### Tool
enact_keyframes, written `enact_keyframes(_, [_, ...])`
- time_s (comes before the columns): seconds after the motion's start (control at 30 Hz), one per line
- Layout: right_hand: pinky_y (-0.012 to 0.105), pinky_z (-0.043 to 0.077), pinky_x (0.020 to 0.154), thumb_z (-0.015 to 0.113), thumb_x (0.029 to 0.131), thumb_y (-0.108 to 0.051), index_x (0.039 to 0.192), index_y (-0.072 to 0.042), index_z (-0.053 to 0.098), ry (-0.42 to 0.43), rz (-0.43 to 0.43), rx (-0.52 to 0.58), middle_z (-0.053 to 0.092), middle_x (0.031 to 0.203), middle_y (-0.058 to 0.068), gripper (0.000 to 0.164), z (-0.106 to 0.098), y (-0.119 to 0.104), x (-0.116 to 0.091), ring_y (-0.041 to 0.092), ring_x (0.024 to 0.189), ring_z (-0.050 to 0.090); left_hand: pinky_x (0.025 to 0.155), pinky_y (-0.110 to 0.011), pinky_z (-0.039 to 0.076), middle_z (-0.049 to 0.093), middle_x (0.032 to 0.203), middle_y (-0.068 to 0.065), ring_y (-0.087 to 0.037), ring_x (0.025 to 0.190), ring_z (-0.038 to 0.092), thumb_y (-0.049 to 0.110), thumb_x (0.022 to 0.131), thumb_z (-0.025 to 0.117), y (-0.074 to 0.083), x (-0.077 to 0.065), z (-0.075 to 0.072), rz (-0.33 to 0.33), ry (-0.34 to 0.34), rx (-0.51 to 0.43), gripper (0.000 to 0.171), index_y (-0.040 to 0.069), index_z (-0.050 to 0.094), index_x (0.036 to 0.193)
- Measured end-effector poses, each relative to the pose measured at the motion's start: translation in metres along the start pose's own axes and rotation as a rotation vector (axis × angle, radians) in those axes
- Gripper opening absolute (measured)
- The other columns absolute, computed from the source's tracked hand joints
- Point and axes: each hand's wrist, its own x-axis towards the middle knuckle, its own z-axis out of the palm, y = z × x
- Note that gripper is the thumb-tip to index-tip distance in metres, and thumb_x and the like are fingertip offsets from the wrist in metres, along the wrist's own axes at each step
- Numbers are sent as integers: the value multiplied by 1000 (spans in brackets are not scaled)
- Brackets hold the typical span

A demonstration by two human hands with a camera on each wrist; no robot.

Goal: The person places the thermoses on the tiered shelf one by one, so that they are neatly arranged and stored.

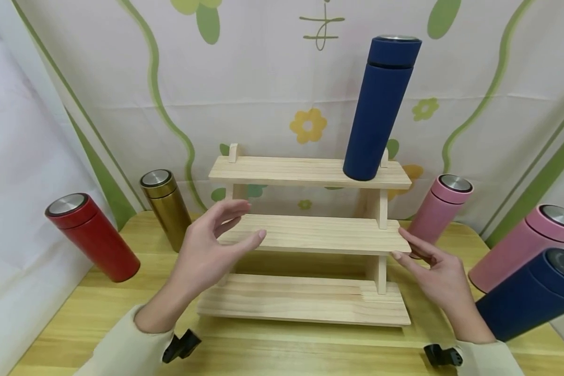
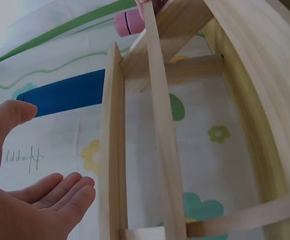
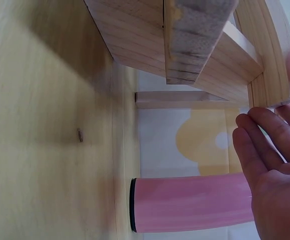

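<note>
A three-tier wooden display shelf (image 1: 305, 233) stands on the table. My right hand (image 1: 439, 274) holds the right end of its middle board, thumb at the front corner and fingertips at the back. In the right wrist view, the fingers (image 3: 270, 135) lie against that board's end. By the board's left end, my left hand (image 1: 211, 248) is raised with thumb and fingers spread and nothing between them. A tall navy thermos bottle (image 1: 380, 109) stands upright on the top board, towards the right. Behind the right hand is a pink thermos bottle (image 1: 439, 209).
A red thermos (image 1: 94, 237) and a gold thermos (image 1: 166, 209) stand left of the shelf. Another pink thermos (image 1: 521, 250) and a second navy thermos (image 1: 531, 297) are at the far right, close to the right forearm. A patterned curtain (image 1: 263, 78) hangs behind the table.
</note>
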Motion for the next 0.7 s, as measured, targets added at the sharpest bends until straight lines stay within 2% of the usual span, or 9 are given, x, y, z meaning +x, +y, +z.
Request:
enact_keyframes(0.2, [15, 51, 59, 82, 97, -40, 147, -30, 68, 0, -10, 3, 66, 101, -41, 53, 0, 1, 0, -28, 98, 60, 121, -44, 50, 65, 149, -4, -27, 144, 61, 31, 93, 88, -17, -14, -7, -52, -3, 25, 59, 15, 63, 144])
enact_keyframes(0.5, [12, 52, 64, 82, 97, -42, 147, -33, 67, -6, 1, -7, 68, 104, -39, 53, 0, 1, 0, -27, 98, 60, 116, -34, 52, 66, 149, -4, -27, 144, 61, 38, 95, 85, -38, -32, -16, -115, 25, 33, 59, 15, 63, 144])
enact_keyframes(0.6, [11, 53, 66, 82, 97, -42, 147, -33, 67, -5, -1, -10, 68, 104, -39, 53, -1, 0, 0, -28, 98, 60, 111, -19, 52, 66, 149, -2, -26, 144, 61, 41, 95, 84, -44, -36, -18, -132, 25, 52, 59, 17, 63, 145])
enact_keyframes(0.7, [9, 52, 67, 83, 96, -42, 147, -33, 68, -4, -3, -11, 70, 102, -38, 53, -1, 1, 0, -28, 98, 60, 104, -4, 47, 66, 147, 0, -26, 143, 63, 42, 95, 85, -50, -40, -18, -141, 39, 63, 59, 17, 63, 143])
